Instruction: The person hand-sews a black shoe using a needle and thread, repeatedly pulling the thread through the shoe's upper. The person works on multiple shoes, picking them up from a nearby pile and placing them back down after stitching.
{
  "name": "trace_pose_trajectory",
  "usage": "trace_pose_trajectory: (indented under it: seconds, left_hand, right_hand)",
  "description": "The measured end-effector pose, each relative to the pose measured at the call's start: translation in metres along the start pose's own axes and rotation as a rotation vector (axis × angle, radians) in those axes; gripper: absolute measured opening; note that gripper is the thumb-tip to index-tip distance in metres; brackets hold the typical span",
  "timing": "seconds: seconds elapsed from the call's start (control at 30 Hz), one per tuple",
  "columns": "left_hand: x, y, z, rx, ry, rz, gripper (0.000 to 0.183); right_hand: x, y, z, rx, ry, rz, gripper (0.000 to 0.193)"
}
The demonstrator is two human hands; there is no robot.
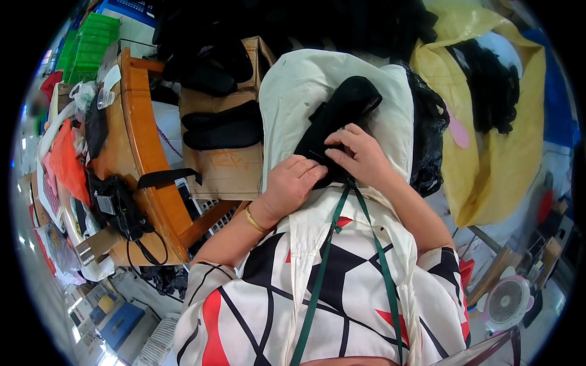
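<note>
- Has, at 3 o'clock from the black shoe [339, 113], a yellow sack [488, 189] gaping around dark pieces [488, 91]
- Has a white cloth [293, 79] spread under the shoe and beyond it toward 12 o'clock
- Has orange-brown wooden furniture [137, 110] well apart at 9 o'clock
- Has a cardboard box [232, 174] nearer, between 8 and 9 o'clock, bearing flat black footwear [223, 135]
- Has a white-and-pink fan [505, 300] between 4 and 5 o'clock
- Works at the black shoe, slanted from 7 to 1 o'clock
- Holds its near end from 7 o'clock with the left hand [288, 188], fingers curled down
- Bends the right hand [363, 155] over it from 5 o'clock, thumb and forefinger narrow; cannot tell whether pinching anything thin
- Wears a gold-coloured bracelet [253, 219] on the left wrist
</note>
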State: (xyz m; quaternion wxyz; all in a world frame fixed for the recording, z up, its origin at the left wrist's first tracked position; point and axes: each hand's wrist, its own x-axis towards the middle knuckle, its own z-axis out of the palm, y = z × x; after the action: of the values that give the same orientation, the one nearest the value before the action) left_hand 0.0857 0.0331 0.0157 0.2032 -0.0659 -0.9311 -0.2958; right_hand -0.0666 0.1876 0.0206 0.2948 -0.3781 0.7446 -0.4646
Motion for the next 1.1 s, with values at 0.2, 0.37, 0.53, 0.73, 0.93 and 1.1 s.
trace_pose_trajectory:
  seconds: [0.2,0.37,0.53,0.73,0.93,1.1]
  left_hand:
    - [0.001,-0.001,0.005,-0.015,0.017,0.036,0.022]
    - [-0.007,-0.004,0.007,-0.055,-0.061,-0.021,0.018]
    - [0.009,-0.002,0.001,-0.124,-0.159,-0.139,0.018]
    - [0.015,-0.001,-0.001,-0.165,-0.238,-0.201,0.014]
    - [0.022,0.0,-0.004,-0.156,-0.305,-0.204,0.011]
    - [0.019,0.002,0.0,-0.135,-0.224,-0.209,0.015]
  right_hand:
    - [0.006,-0.006,0.006,-0.209,-0.148,-0.074,0.013]
    - [0.011,-0.005,0.019,-0.023,0.155,-0.194,0.005]
    - [0.019,-0.008,0.005,0.772,0.155,0.359,0.013]
    - [-0.008,-0.004,-0.07,0.995,0.343,0.224,0.018]
    - [-0.026,-0.002,-0.115,1.139,0.667,-0.308,0.008]
    - [-0.025,0.0,-0.027,0.739,0.304,0.152,0.009]
